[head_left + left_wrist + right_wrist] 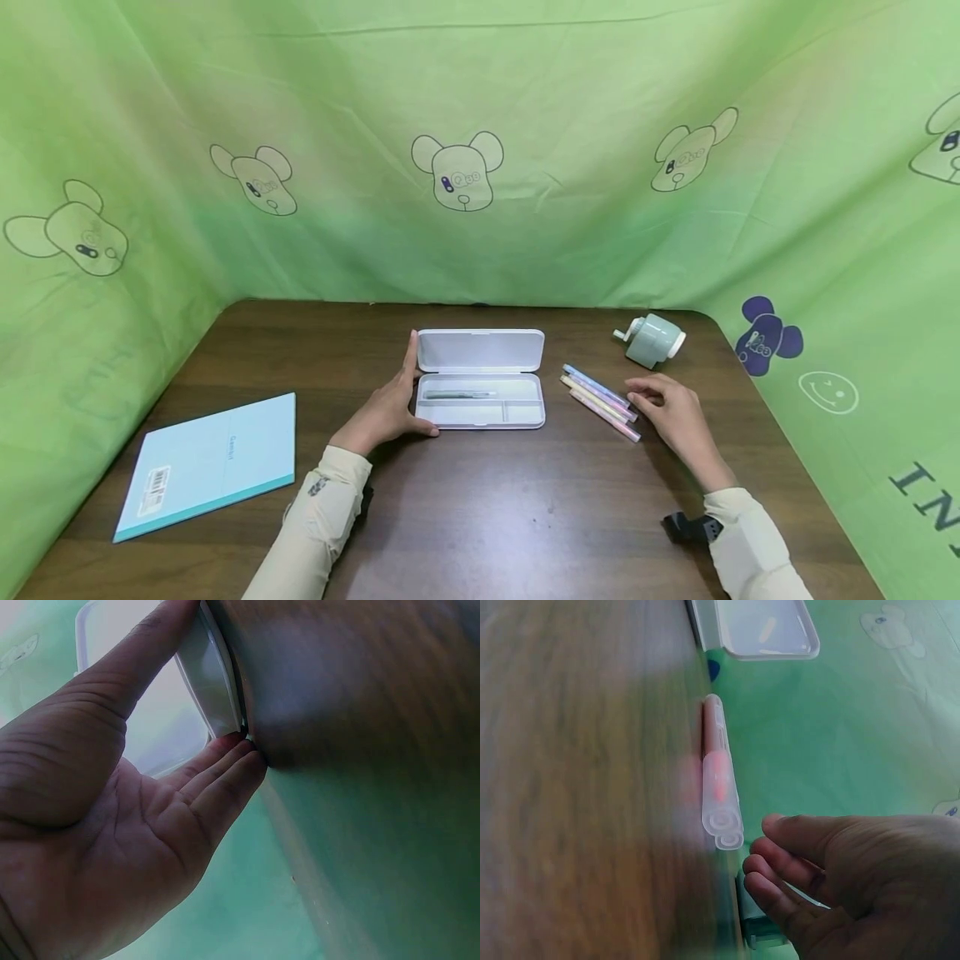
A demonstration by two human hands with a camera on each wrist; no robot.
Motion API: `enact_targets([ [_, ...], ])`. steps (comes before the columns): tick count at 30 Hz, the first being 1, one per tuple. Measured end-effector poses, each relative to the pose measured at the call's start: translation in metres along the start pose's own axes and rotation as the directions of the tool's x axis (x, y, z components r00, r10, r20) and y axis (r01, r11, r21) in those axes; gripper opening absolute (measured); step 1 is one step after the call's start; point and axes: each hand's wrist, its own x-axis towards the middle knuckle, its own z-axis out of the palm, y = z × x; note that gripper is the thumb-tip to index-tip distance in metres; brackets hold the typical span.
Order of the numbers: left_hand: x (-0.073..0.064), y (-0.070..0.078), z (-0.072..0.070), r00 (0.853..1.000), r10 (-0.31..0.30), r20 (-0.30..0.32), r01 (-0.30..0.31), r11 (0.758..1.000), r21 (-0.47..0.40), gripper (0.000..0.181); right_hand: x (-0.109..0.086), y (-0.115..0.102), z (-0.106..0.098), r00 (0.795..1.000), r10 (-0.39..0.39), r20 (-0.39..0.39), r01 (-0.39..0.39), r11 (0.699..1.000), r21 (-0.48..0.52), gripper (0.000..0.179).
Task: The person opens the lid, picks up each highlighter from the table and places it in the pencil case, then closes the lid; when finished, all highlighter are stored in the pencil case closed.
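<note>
One pen (459, 394) is in the case (465, 414) the left hand (384, 414) grips; coloured pens (600, 399) are left near the loose, empty right hand (675, 417).

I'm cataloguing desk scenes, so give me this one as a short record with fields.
Case: white pencil case, lid open
Inside: one slim pen in the rear compartment
Left hand: thumb and fingers hold the case's left end
Right hand: beside the right ends of the loose pens, holding nothing
Loose pens: grouped right of the case
Back right: crank sharpener
Far left: light blue notebook
Surface: dark wooden table
</note>
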Motion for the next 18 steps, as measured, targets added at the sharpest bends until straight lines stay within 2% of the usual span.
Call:
enact_targets([
  [18,0.0012,-0.0015,0.0,1.0,0.013,0.004,-0.013,1.0,0.001,0.159,-0.0024,-0.003,0.0023,0.997,0.001,0.082,0.003,0.999,-0.043,0.015],
])
